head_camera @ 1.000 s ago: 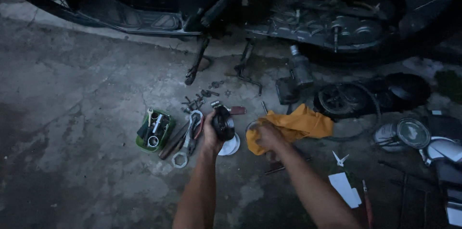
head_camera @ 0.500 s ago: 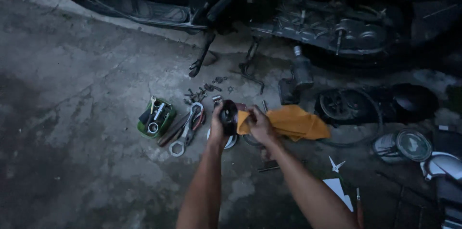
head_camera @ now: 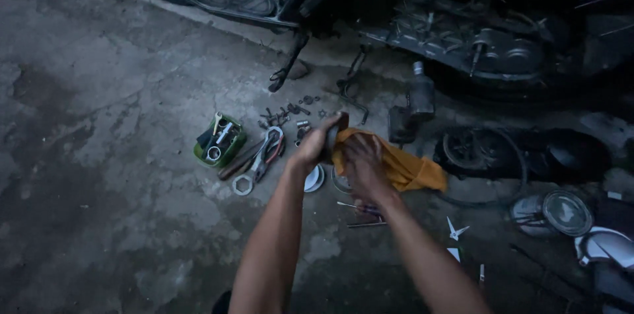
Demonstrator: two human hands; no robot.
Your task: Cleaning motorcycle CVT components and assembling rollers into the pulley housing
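Our right hand (head_camera: 362,163) presses an orange cloth (head_camera: 403,167) against a dark metal part (head_camera: 332,134), which our left hand (head_camera: 312,149) grips closed at centre. At nine o'clock lie wrenches (head_camera: 259,163) and a green tray (head_camera: 220,142); at twelve, the scooter (head_camera: 422,17).

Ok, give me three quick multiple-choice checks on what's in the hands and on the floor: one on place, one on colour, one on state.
1. Where is the small green plastic tray of tools?
A. Left of the hands
B. Right of the hands
C. On the scooter

2. What colour is the cloth?
A. White
B. Orange-yellow
C. Blue

3. What is the left hand doing?
A. Lying flat on the concrete
B. Hanging empty
C. Gripping a dark metal part

Answers: 1 A, the tray sits on the concrete floor left of both hands. 2 B, it shows orange-yellow under the right hand. 3 C, its fingers are closed round the part.
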